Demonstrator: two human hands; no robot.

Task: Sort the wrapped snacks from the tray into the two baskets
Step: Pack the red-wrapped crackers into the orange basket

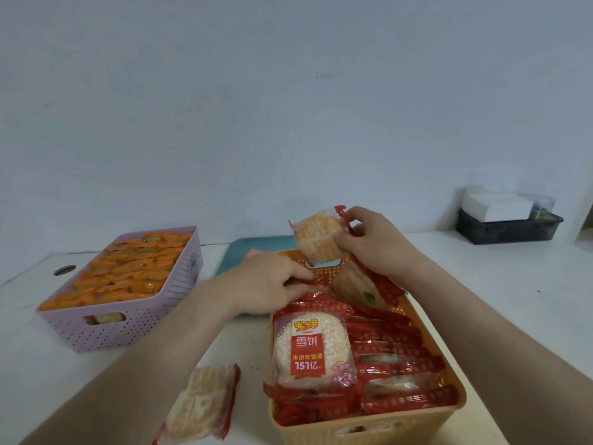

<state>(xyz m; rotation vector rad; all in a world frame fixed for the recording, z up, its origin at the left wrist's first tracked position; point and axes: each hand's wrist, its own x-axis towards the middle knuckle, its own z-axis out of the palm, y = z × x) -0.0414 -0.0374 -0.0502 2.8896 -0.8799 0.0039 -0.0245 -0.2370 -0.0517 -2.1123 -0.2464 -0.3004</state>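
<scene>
Lilac basket [134, 329], 9 o'clock: filled with orange packs | loose rice-cracker pack [200, 401], 7 o'clock, unsorted | left hand [269, 284] pinches red wrappers, likely clearing a slot | right hand [375, 242] pinches two rice-cracker packs [316, 240] above orange basket [449, 409], 5 o'clock | teal tray [244, 252] behind.

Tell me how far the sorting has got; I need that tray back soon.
Mostly done: the pink basket and orange basket are packed. The right hand holds a red-wrapped cracker above the orange basket; the left hand reaches inside. One loose packet remains on the table.
</scene>
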